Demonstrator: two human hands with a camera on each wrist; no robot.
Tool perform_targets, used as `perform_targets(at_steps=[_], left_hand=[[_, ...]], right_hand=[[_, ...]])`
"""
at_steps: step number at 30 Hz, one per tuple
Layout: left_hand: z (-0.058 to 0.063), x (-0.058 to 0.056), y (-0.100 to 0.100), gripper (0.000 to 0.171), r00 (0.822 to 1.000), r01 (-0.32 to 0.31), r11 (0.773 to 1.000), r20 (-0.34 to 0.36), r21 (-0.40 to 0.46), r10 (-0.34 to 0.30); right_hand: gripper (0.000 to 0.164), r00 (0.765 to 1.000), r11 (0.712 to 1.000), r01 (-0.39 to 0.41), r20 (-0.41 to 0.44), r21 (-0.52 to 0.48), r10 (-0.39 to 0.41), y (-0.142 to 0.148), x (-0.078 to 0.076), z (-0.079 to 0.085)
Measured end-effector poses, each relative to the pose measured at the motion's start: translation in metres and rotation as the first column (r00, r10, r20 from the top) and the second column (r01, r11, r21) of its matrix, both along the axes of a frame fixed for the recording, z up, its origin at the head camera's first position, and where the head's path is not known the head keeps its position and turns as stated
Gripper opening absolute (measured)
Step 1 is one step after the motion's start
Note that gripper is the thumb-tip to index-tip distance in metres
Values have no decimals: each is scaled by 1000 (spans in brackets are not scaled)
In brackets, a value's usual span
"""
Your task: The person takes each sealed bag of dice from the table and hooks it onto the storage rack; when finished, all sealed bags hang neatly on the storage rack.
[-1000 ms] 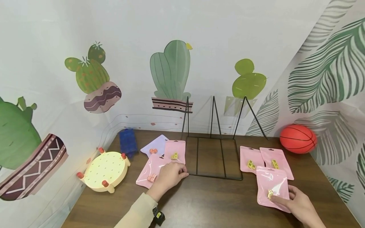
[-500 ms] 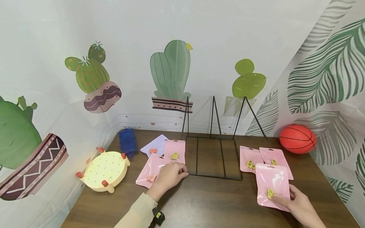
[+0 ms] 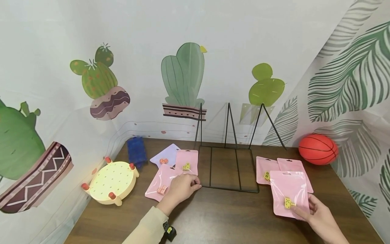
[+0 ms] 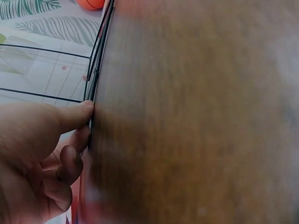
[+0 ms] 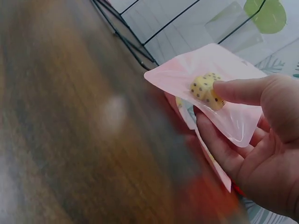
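A pink zip pouch [image 3: 289, 189] with yellow dice showing through its lower part is pinched in my right hand [image 3: 321, 217], thumb over the front and fingers behind. In the right wrist view, the thumb presses beside the yellow dice [image 5: 205, 89], and the pouch [image 5: 187, 70] is tilted above the table. My left hand [image 3: 182, 188] grips the front left corner of a black wire rack [image 3: 240, 169]; the left wrist view shows thumb and fingertips on the wire [image 4: 96, 70]. Two more pink pouches lie behind the held one, the nearer-left pouch [image 3: 264, 166] partly covered by it.
Left of the rack lie two pink pouches, one with red dice [image 3: 156, 186] and one with yellow [image 3: 186, 157], plus a lilac pouch [image 3: 167, 154]. A yellow round pegboard [image 3: 112, 183], a blue translucent object [image 3: 136, 150] and a red ball [image 3: 318, 149] stand farther out. Patterned cloth backs the table.
My right hand has raised the pink pouch and shifted it slightly back and left, so it covers more of the pouches behind. My left hand stays at the rack's corner.
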State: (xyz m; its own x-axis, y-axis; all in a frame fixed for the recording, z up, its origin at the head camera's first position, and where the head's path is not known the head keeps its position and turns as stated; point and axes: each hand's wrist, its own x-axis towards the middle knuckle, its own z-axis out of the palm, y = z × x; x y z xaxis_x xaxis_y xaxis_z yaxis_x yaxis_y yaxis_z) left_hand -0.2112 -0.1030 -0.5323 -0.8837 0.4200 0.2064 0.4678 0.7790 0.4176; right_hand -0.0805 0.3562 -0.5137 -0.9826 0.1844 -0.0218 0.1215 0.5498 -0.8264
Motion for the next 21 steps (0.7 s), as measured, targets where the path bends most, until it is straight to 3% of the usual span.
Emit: perform_targets(at_steps=[6, 14, 21], left_hand=[[1, 0, 0, 13, 1000, -8, 1000, 3, 3, 8], [-3, -1, 0, 14, 1000, -11, 1000, 7, 6, 11], [-3, -1, 0, 14, 1000, -15, 1000, 24, 9, 14]], right_hand=[[31, 995, 992, -23, -98, -122, 11, -10, 2, 10], [43, 964, 980, -124, -255, -156, 81, -24, 4, 32], [44, 933, 970, -181, -340, -161, 118, -37, 4, 51]])
